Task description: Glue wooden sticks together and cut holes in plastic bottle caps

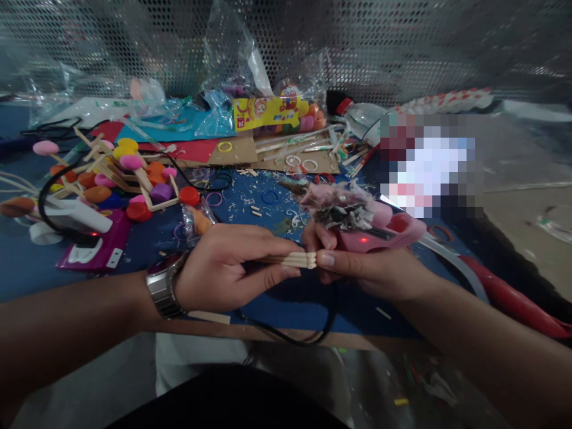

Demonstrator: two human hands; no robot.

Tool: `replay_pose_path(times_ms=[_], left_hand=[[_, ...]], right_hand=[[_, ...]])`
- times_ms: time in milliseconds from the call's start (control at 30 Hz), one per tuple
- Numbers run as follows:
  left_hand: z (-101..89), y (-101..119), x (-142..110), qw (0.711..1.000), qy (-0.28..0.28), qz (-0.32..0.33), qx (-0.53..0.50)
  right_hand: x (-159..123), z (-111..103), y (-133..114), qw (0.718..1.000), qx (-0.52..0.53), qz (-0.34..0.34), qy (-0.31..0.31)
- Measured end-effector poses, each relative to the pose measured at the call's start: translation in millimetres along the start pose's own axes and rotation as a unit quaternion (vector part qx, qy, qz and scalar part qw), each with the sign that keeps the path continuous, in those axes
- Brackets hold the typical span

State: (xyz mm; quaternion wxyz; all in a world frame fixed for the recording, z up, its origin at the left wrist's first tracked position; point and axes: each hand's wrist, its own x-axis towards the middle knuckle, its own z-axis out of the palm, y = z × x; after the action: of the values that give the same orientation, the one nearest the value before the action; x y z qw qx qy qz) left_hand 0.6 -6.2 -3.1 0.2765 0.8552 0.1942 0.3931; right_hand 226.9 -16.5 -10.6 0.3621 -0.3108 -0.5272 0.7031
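Note:
A small bundle of wooden sticks (297, 260) lies between my two hands, its cut ends facing right. My left hand (232, 265), with a metal watch (166, 287) on the wrist, is closed round the bundle. The thumb and fingers of my right hand (370, 265) pinch at the bundle's right end. Just behind my right hand lies a pink hot glue gun (379, 229) with a red light lit and its nozzle pointing left, crusted with grey residue. Whether my right hand touches the glue gun is not clear.
At the left stands a stick structure with coloured foam balls (129, 162), beside a purple power strip (96, 250). A black cable (290, 339) loops at the front edge. Behind are a yellow-labelled bag (268, 115), rubber bands and a bottle (364, 119); red-handled scissors (513, 292) lie right.

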Motion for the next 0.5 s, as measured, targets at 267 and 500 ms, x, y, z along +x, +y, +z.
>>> replay_pose_path(times_ms=[267,500], left_hand=[[0.9,0.5,0.3,1.000,0.006,0.001,-0.011],[0.4,0.0,0.0,1.000,0.001,-0.001,0.000]], right_hand=[[-0.6,-0.8,-0.2,1.000,0.005,-0.009,-0.003],[0.3,0.4,-0.6,1.000,0.003,0.000,0.003]])
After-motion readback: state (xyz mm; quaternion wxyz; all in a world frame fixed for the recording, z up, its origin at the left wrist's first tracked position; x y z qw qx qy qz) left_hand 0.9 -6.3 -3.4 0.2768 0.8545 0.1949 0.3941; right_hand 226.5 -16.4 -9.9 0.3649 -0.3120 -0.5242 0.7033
